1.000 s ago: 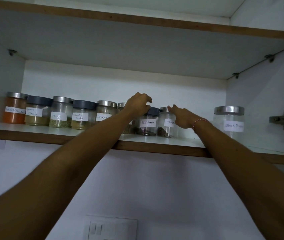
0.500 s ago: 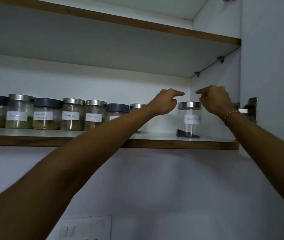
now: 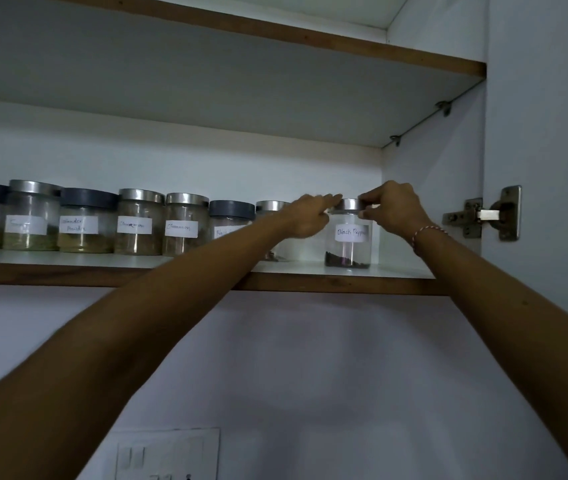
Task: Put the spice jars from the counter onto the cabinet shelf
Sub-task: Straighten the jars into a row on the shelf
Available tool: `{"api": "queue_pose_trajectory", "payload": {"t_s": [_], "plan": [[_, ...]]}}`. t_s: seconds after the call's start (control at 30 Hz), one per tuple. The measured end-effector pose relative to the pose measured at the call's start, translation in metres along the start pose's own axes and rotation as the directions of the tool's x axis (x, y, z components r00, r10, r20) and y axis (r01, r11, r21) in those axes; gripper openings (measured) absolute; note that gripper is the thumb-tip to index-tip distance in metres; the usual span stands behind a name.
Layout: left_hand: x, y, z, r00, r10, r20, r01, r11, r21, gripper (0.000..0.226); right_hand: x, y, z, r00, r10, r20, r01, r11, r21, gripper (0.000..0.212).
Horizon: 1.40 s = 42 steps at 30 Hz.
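Both hands meet at the lid of the Black Pepper jar [image 3: 350,237] on the cabinet shelf [image 3: 310,282].

The jar stands upright at the shelf's right end, apart from the row of labelled spice jars [image 3: 140,223]. The right hand [image 3: 395,211] pinches the steel lid's rim; the left hand [image 3: 308,216] lies against the lid's left side with fingers extended, its grip unclear.

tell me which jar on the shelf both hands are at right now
The Black Pepper jar, the rightmost one, standing apart from the row. The left hand and right hand meet at its silver lid; the others go untouched.
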State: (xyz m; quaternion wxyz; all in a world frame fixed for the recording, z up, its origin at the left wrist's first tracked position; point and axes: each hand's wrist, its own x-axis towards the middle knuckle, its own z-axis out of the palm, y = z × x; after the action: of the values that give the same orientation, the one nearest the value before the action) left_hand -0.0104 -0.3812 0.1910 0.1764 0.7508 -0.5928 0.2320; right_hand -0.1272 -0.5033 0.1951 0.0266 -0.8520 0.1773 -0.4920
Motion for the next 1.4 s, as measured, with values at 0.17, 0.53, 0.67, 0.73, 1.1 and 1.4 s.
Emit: {"api": "queue_pose_trajectory", "payload": {"t_s": [0.17,0.53,0.67,0.73,1.1,1.4], "plan": [[-0.017,-0.023,-0.003,0.988,-0.070,0.136,0.021,0.942,0.335,0.071,0.009,-0.009,0.021,1.000,-0.027,0.006,0.027,0.999,-0.037,0.031],[-0.144,-0.007,-0.007,0.985,0.137,-0.107,-0.080,0.905,0.419,0.070,0.029,-0.020,0.054,0.969,-0.093,0.229,0.151,0.957,-0.248,0.039],[-0.154,-0.003,0.007,0.962,0.153,-0.225,-0.010,0.848,0.529,0.077,0.037,-0.025,0.059,0.942,-0.080,0.326,0.187,0.931,-0.313,0.040],[-0.152,-0.003,0.008,0.955,0.166,-0.247,-0.017,0.858,0.513,0.077,0.039,-0.027,0.060,0.932,-0.062,0.356,0.185,0.929,-0.322,0.038],[-0.151,-0.002,0.006,0.953,0.176,-0.246,-0.020,0.849,0.528,0.074,0.032,-0.026,0.064,0.895,0.012,0.445,0.147,0.935,-0.323,0.070],[-0.152,-0.003,0.006,0.961,0.178,-0.210,-0.035,0.835,0.549,0.064,-0.022,-0.046,0.020,0.956,-0.166,0.240,0.211,0.962,-0.175,0.054]]}}
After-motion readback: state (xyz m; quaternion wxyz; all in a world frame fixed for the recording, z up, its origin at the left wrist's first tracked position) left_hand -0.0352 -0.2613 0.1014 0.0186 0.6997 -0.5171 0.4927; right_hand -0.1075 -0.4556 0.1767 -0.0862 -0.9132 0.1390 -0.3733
